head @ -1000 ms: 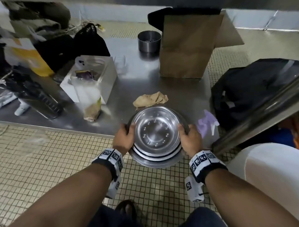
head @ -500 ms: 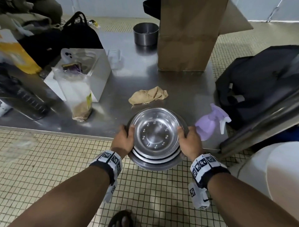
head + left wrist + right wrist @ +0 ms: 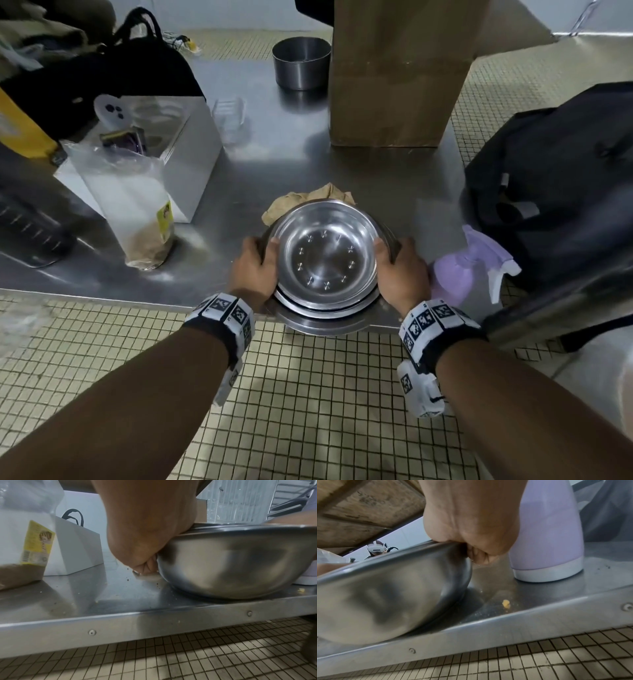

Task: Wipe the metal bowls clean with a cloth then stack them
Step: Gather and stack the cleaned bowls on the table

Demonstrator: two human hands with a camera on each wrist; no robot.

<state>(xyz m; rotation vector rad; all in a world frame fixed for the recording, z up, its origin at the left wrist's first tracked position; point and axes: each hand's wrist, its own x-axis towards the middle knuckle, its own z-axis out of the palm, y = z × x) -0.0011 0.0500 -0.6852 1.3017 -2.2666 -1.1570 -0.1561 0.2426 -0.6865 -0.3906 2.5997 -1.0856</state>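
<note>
Left hand at 9 o'clock of the bowl stack, fingers curled under the outer bowl's wall, thumb over the rim. Right hand at 3 o'clock, fingers likewise curled round the rim. Both grip the nested metal bowls, which sit on the steel surface at its near edge, slightly overhanging. Cloth crumpled at 12 o'clock, partly hidden behind the stack. Purple spray bottle just beside the right hand at 3 o'clock. Versus a second ago: same grip, stack now closer to the cloth, covering part of it; bottle nearer the right hand.
</note>
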